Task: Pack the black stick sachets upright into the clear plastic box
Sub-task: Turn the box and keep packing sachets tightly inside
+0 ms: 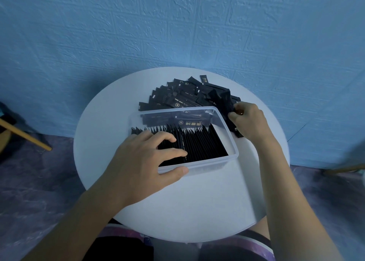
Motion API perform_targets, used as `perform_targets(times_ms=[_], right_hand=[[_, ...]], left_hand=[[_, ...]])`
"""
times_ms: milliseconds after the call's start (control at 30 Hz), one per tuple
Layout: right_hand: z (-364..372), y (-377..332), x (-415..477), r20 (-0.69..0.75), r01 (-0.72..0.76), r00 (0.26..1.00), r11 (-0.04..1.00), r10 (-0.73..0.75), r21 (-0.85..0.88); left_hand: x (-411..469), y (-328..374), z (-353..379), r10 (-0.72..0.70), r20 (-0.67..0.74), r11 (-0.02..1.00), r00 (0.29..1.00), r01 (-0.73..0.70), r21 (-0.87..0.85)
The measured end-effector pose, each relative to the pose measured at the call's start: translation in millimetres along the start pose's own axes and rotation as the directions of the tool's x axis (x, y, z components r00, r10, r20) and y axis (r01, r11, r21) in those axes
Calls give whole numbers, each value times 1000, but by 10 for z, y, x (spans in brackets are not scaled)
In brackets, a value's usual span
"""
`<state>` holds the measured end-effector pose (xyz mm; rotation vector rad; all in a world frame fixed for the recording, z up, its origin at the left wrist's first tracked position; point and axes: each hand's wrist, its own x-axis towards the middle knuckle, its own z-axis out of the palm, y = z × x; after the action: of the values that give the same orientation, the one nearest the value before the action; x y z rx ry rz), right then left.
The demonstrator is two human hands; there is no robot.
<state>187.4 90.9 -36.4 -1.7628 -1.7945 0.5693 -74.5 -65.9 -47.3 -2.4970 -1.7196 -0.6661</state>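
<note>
— How far are we getting?
— About halfway — the box [213,162] is holding 1 upright row of sachets [201,144]; our left hand [146,162] is lying spread, pressing them.
— The rest?
— Lying in the pile [177,97] behind; our right hand [248,120] is gripping a bunch [225,102].

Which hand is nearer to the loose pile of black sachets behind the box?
Right. The right hand grips a bundle at the right edge of the loose pile; the left hand rests on the packed sachets inside the clear box.
</note>
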Motion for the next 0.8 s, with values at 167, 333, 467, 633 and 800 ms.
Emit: perform_targets(times_ms=[167,333,467,633,800], right_hand=[[-82,-64,-6,-43,63,997,994,-60,86],[-230,-243,-87,-96,167,984,969,-151,184],[-338,-472,-265,-62,213,977,934,-203,286],[-236,-658,-520,181,159,959,945,-216,286],[-22,-737,-723,382,40,923,999,-46,25]], left_hand=[[0,7,-8,1,2,1000,1000,-1,0],[0,2,-8,-7,9,1000,1000,7,9],[-7,0,-10,-5,9,1000,1000,5,3],[-5,-8,14,-4,-10,1000,1000,4,7],[-8,-7,8,-6,-4,1000,1000,6,-6]])
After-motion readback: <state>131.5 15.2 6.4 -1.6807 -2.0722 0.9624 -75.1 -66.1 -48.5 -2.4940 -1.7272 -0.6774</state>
